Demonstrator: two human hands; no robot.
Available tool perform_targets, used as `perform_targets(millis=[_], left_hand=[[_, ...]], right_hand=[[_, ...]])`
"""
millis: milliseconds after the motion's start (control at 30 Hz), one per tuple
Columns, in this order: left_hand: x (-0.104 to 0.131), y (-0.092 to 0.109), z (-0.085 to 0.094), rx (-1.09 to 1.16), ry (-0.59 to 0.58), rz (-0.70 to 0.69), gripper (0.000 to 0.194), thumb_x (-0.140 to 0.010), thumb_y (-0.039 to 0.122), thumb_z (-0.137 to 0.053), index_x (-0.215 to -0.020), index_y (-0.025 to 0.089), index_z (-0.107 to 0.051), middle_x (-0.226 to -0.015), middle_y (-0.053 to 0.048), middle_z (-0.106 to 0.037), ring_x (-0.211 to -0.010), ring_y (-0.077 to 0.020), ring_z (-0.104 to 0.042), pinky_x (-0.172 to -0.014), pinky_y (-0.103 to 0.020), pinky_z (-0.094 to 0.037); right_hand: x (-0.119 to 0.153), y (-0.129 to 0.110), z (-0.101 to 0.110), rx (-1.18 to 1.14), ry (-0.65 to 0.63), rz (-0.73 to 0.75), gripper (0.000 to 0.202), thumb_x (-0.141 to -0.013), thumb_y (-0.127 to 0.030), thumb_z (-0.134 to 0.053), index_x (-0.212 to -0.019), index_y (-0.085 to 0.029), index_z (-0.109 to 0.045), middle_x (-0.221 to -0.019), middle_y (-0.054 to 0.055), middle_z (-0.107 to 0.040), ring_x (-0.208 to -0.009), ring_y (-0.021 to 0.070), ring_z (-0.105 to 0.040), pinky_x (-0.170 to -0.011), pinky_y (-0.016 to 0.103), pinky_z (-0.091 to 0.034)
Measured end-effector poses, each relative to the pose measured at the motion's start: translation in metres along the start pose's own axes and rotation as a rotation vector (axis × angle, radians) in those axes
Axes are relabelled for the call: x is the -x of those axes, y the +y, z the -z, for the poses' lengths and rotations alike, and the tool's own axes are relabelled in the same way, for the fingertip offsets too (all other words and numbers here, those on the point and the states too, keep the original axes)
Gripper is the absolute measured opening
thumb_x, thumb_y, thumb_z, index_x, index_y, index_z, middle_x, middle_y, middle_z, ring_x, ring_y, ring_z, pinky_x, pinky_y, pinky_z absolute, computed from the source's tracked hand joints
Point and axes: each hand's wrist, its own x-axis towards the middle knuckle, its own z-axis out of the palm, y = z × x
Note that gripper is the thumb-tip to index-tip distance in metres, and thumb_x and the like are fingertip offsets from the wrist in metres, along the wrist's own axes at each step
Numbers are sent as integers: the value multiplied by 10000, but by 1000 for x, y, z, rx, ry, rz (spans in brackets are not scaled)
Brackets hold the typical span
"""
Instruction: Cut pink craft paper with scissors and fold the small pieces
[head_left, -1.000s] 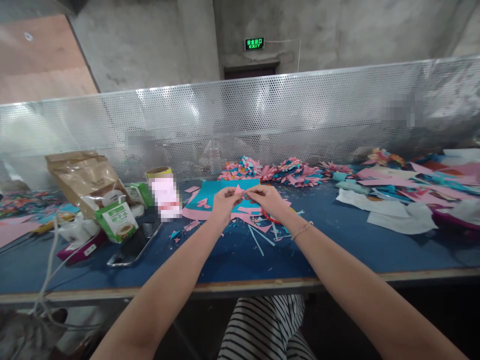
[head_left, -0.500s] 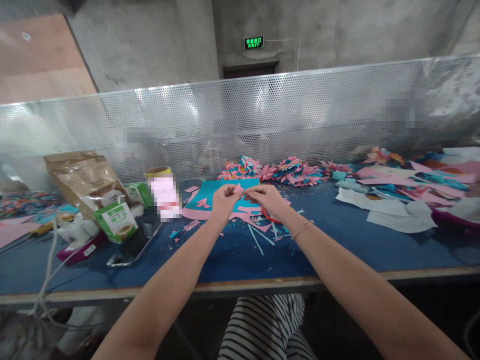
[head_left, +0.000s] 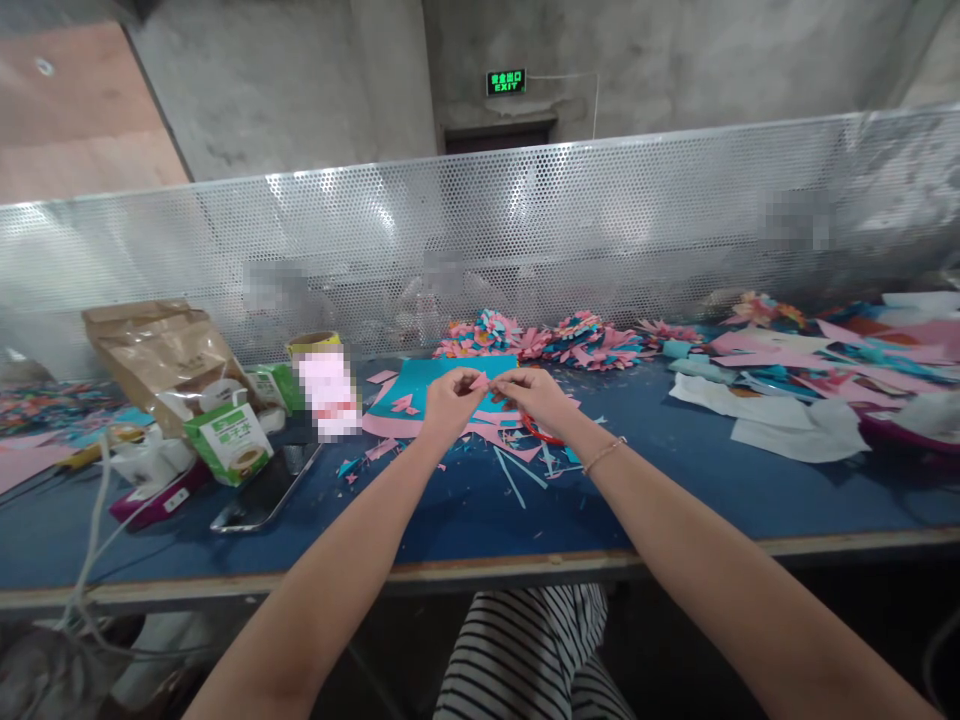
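A small pink paper piece (head_left: 480, 382) is pinched in the fingertips of my left hand (head_left: 452, 396), above a blue sheet (head_left: 412, 375). Close beside it on the right, my right hand (head_left: 531, 392) has its thumb and fingers pressed together at the piece's edge; whether they grip it too is too small to tell. Under and around both hands lie pink strips and blue scraps. A red loop (head_left: 541, 432), perhaps a scissors handle, shows partly below my right hand.
Pink and blue paper clusters (head_left: 592, 342) lie along the perforated metal screen (head_left: 637, 220). On the left stand a brown bag (head_left: 161, 355) and a green-white carton (head_left: 232, 440), beside a phone (head_left: 266, 490). White sheets (head_left: 795, 425) lie on the right.
The pink piece sits slightly lower and more turned between my fingertips. Both hands have otherwise stayed almost where they were; the view has shifted slightly.
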Motion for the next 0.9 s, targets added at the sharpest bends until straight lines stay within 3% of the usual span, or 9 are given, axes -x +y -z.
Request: perform_targets(millis=[400,633,900], left_hand=[[0,-4,2,-31,-39,-7,108,-617,232,-584,-684,149,-564,-656,-9,-561,-623,-113,-517,-604,-250,-412],[-1,0,1,257,-40,146,163,-584,256,-622,-689,149,-557,-599,17,-525,-560,-82,-478,-578,-239,-406],[-4,-2,0,520,-40,296,182,-541,237,-677,-637,154,-546,-621,22,-530,-570,-62,-482,-589,-222,-400]], right_hand=[[4,-6,1,88,-49,27,224,-681,-355,-556,-777,-166,-629,-708,31,-594,-610,116,-554,-532,236,-470],[1,-8,3,5,142,22,374,-726,-498,-451,-677,-149,-578,-559,5,-523,-483,82,-488,-464,209,-398],[3,-11,0,60,100,51,351,-725,-478,-460,-631,-152,-549,-504,-15,-475,-440,70,-439,-433,202,-359]])
